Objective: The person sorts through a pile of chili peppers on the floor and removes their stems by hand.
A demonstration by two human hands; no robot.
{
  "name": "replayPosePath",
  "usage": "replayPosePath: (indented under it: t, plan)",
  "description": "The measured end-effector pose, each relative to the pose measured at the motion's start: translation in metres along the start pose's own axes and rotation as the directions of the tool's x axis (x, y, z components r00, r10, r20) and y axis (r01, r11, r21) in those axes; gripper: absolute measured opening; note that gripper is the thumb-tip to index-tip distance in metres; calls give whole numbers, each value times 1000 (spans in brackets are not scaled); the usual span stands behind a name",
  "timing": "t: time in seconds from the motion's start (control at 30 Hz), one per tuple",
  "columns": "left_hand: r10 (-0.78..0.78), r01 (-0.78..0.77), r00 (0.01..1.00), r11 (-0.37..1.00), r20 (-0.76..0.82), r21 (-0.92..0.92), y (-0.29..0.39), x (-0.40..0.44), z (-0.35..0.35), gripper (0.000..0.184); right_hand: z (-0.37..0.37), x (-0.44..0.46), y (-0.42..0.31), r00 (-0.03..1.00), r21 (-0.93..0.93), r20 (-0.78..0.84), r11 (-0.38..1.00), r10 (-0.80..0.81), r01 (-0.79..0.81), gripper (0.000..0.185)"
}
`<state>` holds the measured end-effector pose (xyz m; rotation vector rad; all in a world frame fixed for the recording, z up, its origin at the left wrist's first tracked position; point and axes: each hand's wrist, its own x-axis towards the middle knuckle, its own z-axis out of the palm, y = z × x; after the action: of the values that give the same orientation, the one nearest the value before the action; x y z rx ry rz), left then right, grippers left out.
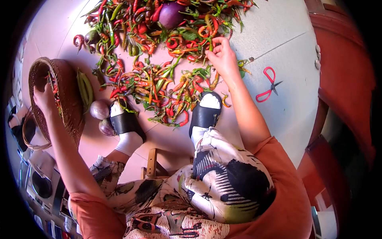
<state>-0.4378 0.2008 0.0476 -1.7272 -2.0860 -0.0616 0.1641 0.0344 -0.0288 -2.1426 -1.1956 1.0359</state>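
Note:
My right hand [223, 59] is at the right edge of a big heap of red and green chili peppers [151, 81] on the floor. Its thumb and forefinger are closed on a curled red-and-green chili pepper [211, 44]. On the far left, my left hand [44, 98] is at the mouth of a brown woven basket [71, 95], which is tipped toward its side. Some red chili peppers [54, 85] show inside the basket. The left fingers are partly hidden, so what they hold, if anything, does not show.
Red-handled scissors [269, 85] lie open on the floor at right. A purple eggplant [171, 15] sits in the heap; two paler round ones [99, 110] lie beside my left sandal [126, 121]. Long green pods [85, 88] lean by the basket. A wooden stool [152, 162] is beneath me.

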Motion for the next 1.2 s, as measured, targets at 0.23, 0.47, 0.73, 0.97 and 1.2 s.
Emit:
replayPosePath:
  t: [0.23,0.47,0.73,0.97,1.2]
  plan:
    - [-13,180,981,419,192,-890,250,-118,-104,31,-16,-28,32,944,585,137,745,299,-320,23]
    - [645,-18,721,381,252,-924,365,-213,-139,19,12,-19,8,957,405,197,871,214,-278,23]
    - [758,-298,615,478,216,-826,387,-227,-107,18,4,-21,16,943,492,203,805,265,-332,18]
    - [804,-413,520,531,287,-740,390,-226,-111,14,-38,-29,33,908,861,364,295,210,-414,13]
    - [700,938,83,187,710,-293,374,-208,-141,17,-23,-3,26,920,359,253,854,300,-377,19]
